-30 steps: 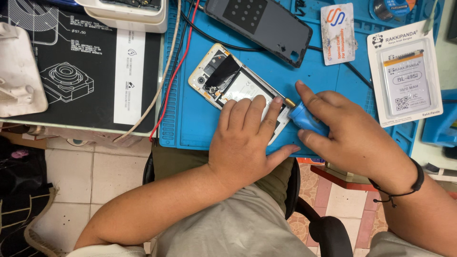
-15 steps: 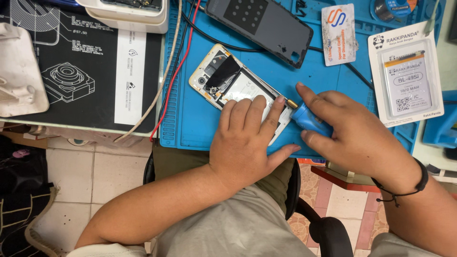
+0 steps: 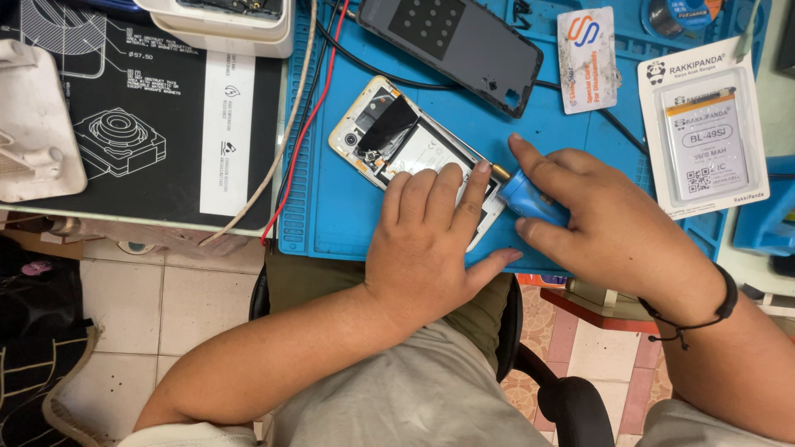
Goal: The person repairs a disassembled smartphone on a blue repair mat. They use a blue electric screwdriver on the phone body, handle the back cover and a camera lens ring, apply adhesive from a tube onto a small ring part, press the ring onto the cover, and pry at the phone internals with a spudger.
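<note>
An opened phone (image 3: 389,136) lies face down on the blue work mat (image 3: 331,207), its back removed and its insides showing. My left hand (image 3: 431,240) lies flat over the phone's lower half, fingers spread on it. My right hand (image 3: 613,228) grips a blue-handled screwdriver (image 3: 530,199), whose brass tip meets the phone's right edge beside my left fingertips.
The dark back cover (image 3: 455,45) lies at the mat's top. A packaged battery (image 3: 704,136) and a small card (image 3: 588,58) are to the right. Red, white and black cables (image 3: 310,99) run down the mat's left side. A black mat (image 3: 124,108) and white holder (image 3: 33,124) sit left.
Both hands stay on the phone; the right hand and screwdriver shifted only slightly against its edge.
</note>
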Tool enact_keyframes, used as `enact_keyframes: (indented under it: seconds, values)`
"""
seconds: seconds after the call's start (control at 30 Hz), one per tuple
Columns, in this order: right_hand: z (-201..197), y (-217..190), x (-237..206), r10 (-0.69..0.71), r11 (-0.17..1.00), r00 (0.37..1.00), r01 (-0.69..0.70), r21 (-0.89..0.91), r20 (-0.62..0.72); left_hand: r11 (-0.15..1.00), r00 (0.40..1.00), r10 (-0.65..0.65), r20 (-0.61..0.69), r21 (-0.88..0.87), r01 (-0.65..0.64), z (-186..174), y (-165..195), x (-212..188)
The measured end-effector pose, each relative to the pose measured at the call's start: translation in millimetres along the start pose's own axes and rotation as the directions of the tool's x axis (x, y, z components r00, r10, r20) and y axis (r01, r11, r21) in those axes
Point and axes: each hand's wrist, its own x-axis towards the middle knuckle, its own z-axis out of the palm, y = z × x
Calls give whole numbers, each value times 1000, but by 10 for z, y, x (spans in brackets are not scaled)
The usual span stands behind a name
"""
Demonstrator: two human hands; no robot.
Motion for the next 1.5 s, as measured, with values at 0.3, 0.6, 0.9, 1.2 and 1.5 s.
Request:
enact_keyframes:
  seconds: [0.3, 0.6, 0.9, 1.2, 1.5]
  values:
    - [-16, -40, -122, 46, 998, 998, -45, 36, -36, 996, 999, 13, -47, -82, -16, -67, -13, -32]
    - [-73, 149, -740, 223, 973, 907, -228, -29, 356, 943, 983, 178, 31, -292, -162, -796, -132, -219]
    - [376, 235, -1026, -130, 980, 853, 32, 197, 505, 864, 893, 357, 273, -460, -205, -888, -234, -679]
    - [982, 1254, -1243, -78, 996, 709, 79, 31, 701, 917, 891, 131, 434, -396, 57, -1028, -568, -1426]
    - [1130, 974, -1180, -10, 991, 700, -86, 99, 714, 682, 587, -460, 667, -158, 714, -955, -1024, -2002]
